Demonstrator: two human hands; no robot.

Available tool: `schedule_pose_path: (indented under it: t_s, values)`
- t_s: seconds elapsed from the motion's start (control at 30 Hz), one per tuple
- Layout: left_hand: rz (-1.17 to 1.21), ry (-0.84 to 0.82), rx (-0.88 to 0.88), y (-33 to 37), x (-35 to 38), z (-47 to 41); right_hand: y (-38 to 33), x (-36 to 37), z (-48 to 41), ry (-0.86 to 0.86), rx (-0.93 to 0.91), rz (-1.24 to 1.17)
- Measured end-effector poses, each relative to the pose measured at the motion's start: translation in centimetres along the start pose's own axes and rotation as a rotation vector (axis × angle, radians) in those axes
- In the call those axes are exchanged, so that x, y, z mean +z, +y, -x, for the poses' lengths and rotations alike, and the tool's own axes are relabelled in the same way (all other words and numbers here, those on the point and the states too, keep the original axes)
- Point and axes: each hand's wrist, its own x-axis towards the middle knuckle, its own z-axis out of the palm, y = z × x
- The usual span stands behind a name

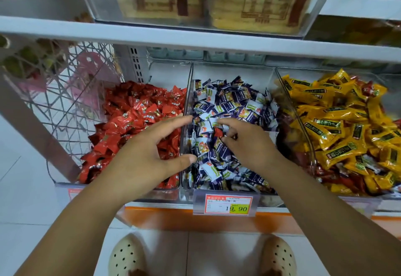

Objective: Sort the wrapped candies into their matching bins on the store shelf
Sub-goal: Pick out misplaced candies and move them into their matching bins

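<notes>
Head view: stray red candy (218, 132) caught in the middle bin (232, 70)!
Mid-pile among blue-and-white wrappers (225, 102), the right hand (245, 143) has its grip pinching it; the left hand (147, 145) hovers, fingers spread, over that bin's left wall.

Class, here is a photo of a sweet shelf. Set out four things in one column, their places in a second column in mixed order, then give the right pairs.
Things
1. heap of red candies
2. purple-and-white candies
3. yellow candies
4. price tag

Places
A. right bin
B. front edge of the shelf, below the middle bin
C. left bin
D. middle bin

Pairs: 1-C, 2-D, 3-A, 4-B
</notes>
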Motion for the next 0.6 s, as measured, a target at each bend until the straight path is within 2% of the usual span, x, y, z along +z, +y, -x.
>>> schedule_pose_path:
  t_s: [0.2, 0.3, 0.37, 0.43, 0.6]
  values:
    - [-0.009, -0.009, 0.007, -0.3, 0.2, -0.2, -0.5, 0.7, -0.3, 0.113, 0.026, 0.110]
    - [0.003, -0.001, 0.014, -0.2, 0.1, -0.2, -0.4, 0.4, -0.3, 0.134, 0.001, 0.072]
    - [0.000, -0.005, 0.004, -0.2, 0.1, -0.1, -0.5, -0.1, -0.6, 0.211, -0.044, 0.041]
    - [-0.003, -0.016, -0.004, -0.3, 0.3, 0.0, -0.9, -0.9, -0.6, 0.268, -0.080, -0.055]
    - [-0.052, 0.004, -0.039, -0.6, 0.6, 0.5, -4.8, -2.1, -0.6, 0.354, -0.223, -0.481]
